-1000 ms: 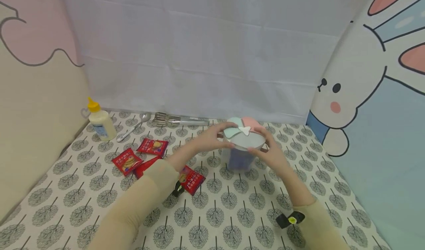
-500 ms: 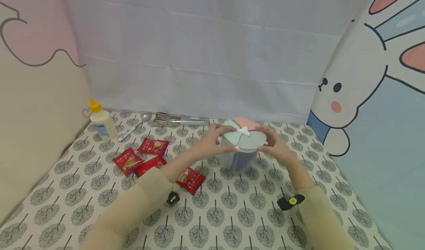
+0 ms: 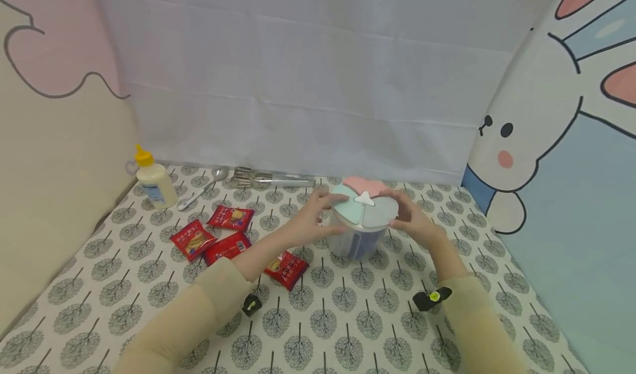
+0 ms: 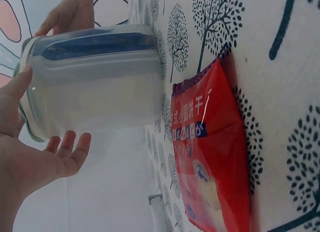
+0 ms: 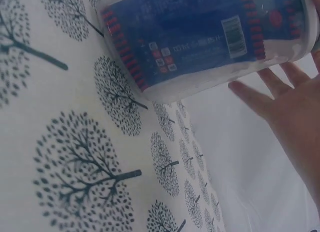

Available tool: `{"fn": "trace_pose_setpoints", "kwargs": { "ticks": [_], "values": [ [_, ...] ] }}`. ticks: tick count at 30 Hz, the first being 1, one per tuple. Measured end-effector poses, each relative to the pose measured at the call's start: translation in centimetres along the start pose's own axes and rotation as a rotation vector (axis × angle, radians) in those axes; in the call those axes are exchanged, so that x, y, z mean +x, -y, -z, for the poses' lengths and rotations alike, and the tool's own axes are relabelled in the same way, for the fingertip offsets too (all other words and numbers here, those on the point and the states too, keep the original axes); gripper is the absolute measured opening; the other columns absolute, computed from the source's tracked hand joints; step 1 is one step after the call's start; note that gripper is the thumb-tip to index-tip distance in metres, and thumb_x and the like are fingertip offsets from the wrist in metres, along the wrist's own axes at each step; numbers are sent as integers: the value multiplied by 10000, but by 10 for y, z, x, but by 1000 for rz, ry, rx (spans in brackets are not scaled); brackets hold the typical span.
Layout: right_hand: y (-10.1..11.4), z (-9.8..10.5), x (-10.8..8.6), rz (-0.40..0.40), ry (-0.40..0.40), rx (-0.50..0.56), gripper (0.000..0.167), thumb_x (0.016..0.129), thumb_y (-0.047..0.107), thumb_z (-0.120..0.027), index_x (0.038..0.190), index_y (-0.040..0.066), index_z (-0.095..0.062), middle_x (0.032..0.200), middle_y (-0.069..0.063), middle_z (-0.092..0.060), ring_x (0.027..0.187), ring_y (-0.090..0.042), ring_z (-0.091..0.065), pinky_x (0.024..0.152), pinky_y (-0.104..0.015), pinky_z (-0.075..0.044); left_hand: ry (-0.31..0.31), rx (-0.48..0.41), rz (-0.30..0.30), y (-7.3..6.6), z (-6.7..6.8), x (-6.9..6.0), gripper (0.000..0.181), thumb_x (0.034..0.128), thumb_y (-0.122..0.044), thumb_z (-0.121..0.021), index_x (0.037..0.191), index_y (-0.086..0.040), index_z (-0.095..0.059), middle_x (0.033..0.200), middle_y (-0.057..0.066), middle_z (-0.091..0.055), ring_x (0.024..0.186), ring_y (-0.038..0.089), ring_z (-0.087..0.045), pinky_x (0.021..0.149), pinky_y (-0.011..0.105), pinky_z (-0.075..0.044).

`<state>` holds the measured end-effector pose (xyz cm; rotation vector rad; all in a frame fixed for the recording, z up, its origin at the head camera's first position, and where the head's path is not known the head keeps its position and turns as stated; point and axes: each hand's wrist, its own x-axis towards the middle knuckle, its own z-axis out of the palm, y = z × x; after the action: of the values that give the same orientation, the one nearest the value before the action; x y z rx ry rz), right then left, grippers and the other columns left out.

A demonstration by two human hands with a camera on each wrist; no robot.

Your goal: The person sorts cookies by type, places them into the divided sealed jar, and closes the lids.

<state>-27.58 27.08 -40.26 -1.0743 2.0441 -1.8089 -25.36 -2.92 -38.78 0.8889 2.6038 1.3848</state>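
A clear, round storage canister [image 3: 355,244] stands upright on the cloth, with blue packaging visible through its wall. Its lid [image 3: 380,211] has mint, pink and pale grey sections around a white central piece. My right hand [image 3: 419,222] grips the lid's right edge, thumb in front and fingers behind. At the lid's left side is my left hand [image 3: 308,219], thumb and fingers spread apart. In the left wrist view, the left thumb [image 4: 20,84] is at the lid rim, while the other fingers [image 4: 75,152] are clear of the canister wall.
Several red biscuit packets [image 3: 194,240] lie left of the canister, one [image 4: 210,152] near the left wrist. Behind them are a spoon [image 3: 201,189], metal tongs [image 3: 270,180] and a yellow-capped squeeze bottle [image 3: 156,186]. A white curtain [image 3: 298,87] hangs behind.
The lid has turned anticlockwise, its pink section moving from upper right to the top. My left hand has loosened and drawn slightly left; my right hand stays at the lid's right edge.
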Motion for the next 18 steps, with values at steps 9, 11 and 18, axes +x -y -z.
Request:
{"fn": "trace_pose_setpoints", "kwargs": {
  "ticks": [9, 11, 18],
  "values": [
    [32, -31, -5, -115, -308, -274, 681, 880, 70, -648, 1466, 140, -309, 1586, 2, -129, 1425, -353, -166, 1050, -590, -330, 75, -42, -6, 3, 31, 19, 888, 744, -419, -778, 1472, -271, -293, 1515, 1, -300, 1346, 305, -354, 1052, 572, -341],
    [41, -41, -4, -170, -346, -314, 695, 868, 99, -673, 1462, 178, -322, 1584, 9, -131, 1412, -371, -199, 1033, -560, -373, 121, -70, -15, 6, 37, 26, 853, 762, -420, -763, 1467, -271, -305, 1513, -11, -307, 1363, 309, -328, 1072, 562, -321],
    [51, -73, -3, -380, -429, -410, 781, 847, 323, -704, 1475, 325, -238, 1573, -97, -129, 1403, -410, -198, 1087, -587, -277, 274, -196, -28, 21, 41, 43, 828, 785, -294, -766, 1455, -375, -288, 1518, -75, -287, 1375, 243, -313, 1091, 506, -324]
  ]
}}
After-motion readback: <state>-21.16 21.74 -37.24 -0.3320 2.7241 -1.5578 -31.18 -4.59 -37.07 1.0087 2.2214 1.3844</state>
